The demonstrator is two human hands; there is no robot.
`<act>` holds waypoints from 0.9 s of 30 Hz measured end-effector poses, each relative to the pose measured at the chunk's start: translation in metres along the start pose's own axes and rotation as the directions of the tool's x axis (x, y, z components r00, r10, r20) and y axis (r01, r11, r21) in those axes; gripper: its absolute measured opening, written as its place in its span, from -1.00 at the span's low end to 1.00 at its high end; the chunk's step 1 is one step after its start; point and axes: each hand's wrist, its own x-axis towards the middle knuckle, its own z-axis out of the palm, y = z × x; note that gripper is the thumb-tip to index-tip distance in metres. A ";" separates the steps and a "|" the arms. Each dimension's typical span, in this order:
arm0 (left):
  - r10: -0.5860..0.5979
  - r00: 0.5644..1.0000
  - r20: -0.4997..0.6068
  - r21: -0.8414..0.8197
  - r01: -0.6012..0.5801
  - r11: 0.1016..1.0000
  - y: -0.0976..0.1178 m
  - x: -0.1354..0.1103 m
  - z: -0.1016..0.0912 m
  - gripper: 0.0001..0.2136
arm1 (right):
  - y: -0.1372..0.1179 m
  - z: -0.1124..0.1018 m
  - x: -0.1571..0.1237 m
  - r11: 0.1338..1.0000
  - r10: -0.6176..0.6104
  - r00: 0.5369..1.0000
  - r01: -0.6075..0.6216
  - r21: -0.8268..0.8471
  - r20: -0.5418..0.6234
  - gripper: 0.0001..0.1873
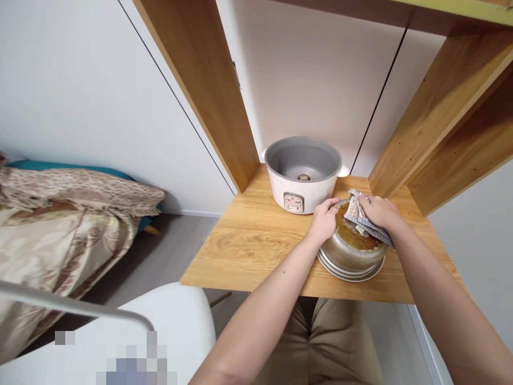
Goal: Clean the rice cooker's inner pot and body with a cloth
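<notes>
An upside-down metal inner pot (352, 256) rests on the wooden desk, its rim down and its browned, stained bottom facing up. My left hand (325, 219) grips the pot's left side near the bottom edge. Bunched under my right hand (379, 211) is a patterned cloth (360, 216), pressed against the pot's bottom; the fingers are closed on it. Behind and to the left stands a white rice cooker body (302, 179), lidless, with its grey inside and round centre plate showing.
The wooden desk (224, 251) has upright boards (208, 91) at both sides and a shelf overhead. A white chair (180, 315) stands at the lower left. Farther left is a couch draped with a patterned cover (72, 214).
</notes>
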 end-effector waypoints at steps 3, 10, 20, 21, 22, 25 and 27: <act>0.007 1.000 0.007 -0.004 -0.007 1.000 -0.001 0.001 -0.001 -0.73 | -0.005 -0.001 0.005 1.000 -0.030 1.000 0.030 0.003 0.006 -0.23; 0.003 1.000 0.011 -0.015 -0.003 1.000 -0.002 0.003 -0.001 -0.71 | -0.016 -0.003 0.003 0.996 -0.081 0.996 0.080 -0.025 -0.029 -0.27; -0.014 1.000 0.005 0.004 0.014 1.000 0.001 0.000 0.000 -0.73 | -0.025 0.000 -0.013 0.989 0.118 0.987 -0.127 -0.080 -0.110 -0.19; -0.013 1.000 0.008 0.003 0.013 1.000 0.002 0.000 0.000 -0.73 | -0.024 0.000 -0.013 0.993 0.074 0.992 -0.083 -0.085 -0.100 -0.20; -0.011 1.000 0.010 0.005 0.011 1.000 0.002 0.000 0.000 -0.73 | -0.022 0.000 -0.013 0.996 0.021 0.996 -0.029 -0.090 -0.089 -0.21; -0.003 1.000 0.012 0.011 0.003 1.000 0.002 0.000 -0.001 -0.73 | -0.013 0.001 -0.012 0.990 -0.113 0.991 0.106 -0.098 -0.077 -0.25; -0.006 1.000 0.017 0.008 0.006 1.000 0.002 0.001 -0.001 -0.72 | -0.006 0.002 -0.013 0.989 -0.124 0.989 0.118 -0.084 -0.078 -0.27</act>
